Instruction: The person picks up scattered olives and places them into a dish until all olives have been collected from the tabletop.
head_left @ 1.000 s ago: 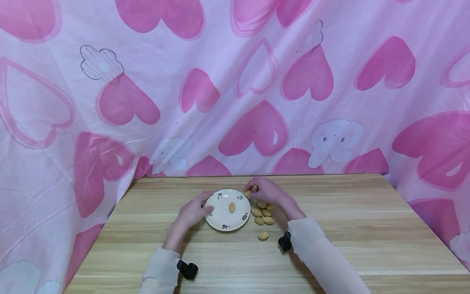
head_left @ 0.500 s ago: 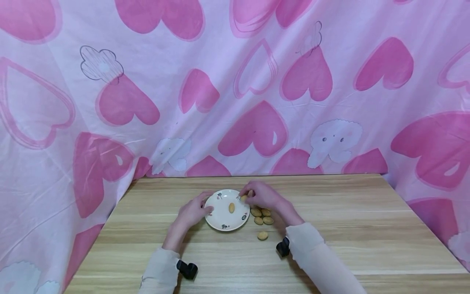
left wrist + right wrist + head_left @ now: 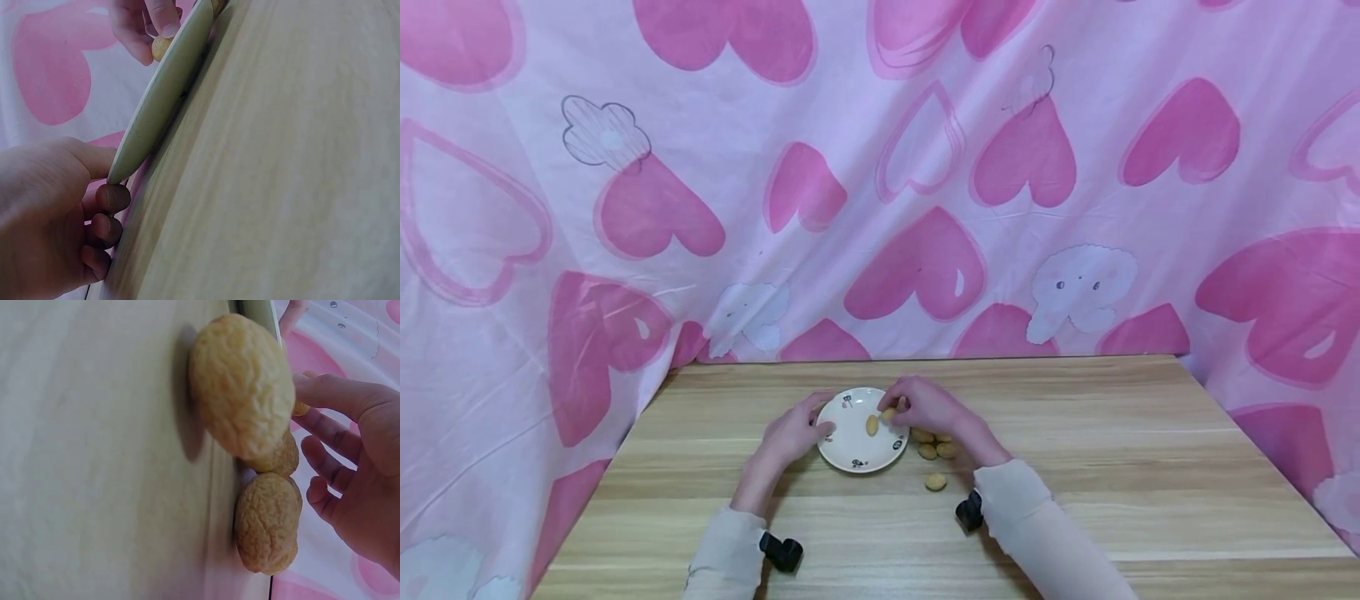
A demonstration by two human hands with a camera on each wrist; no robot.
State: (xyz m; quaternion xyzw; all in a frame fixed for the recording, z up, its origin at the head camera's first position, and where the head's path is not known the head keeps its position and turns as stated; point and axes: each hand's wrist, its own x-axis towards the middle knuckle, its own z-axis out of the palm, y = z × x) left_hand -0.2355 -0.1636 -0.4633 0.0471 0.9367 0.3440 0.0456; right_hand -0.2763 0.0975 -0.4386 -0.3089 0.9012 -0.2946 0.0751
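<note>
The right hand (image 3: 922, 405) has carried its held nut (image 3: 889, 413) further over the plate (image 3: 848, 446), near the centre of the frame. One second ago that nut was beyond the plate's upper right edge; half a second ago it was at the rim; now it is just beside the plate nut (image 3: 872, 425), which stays put. Thumb and fingers are clamped on the held nut; whether it touches the plate cannot be told.

The left hand (image 3: 793, 432), left of the plate, has not moved: it grips the rim, thumb on top, as the left wrist view also shows. The plate sits where it did.

Right of the plate, the nut pile (image 3: 928, 451) shows fewer nuts than a second ago, since the right hand now covers its upper part. The lone nut (image 3: 936, 482), below the pile, is unchanged; a large wrinkled nut (image 3: 242, 387) fills the upper middle of the right wrist view.

The right sleeve (image 3: 1022, 500) and its black camera (image 3: 969, 512) have shifted leftward and down; the left sleeve (image 3: 730, 542), lower left, has kept its place on the table (image 3: 1097, 467).
</note>
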